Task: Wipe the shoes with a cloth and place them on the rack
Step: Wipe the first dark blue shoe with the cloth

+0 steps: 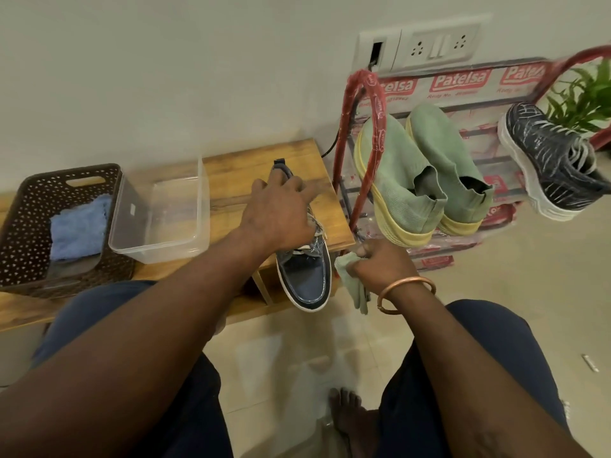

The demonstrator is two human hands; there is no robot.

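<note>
A navy boat shoe (305, 279) with a white sole lies on the wooden bench (228, 173), its toe hanging over the front edge toward me. My left hand (281, 213) grips it over the laces and heel. My right hand (380, 262), with a copper bangle on the wrist, is closed on a pale green cloth (353, 282) just right of the shoe's toe. The red-framed shoe rack (373, 104) stands to the right. It holds a pair of green slip-on shoes (426, 170) and a dark sneaker (549, 160).
A clear plastic tub (158, 239) sits on the bench left of the shoe. Beside it is a brown perforated basket (23, 226) with a blue cloth (79, 226) inside. A wall socket (436, 44) and a green plant (585, 94) are behind the rack. My knees and bare foot are below.
</note>
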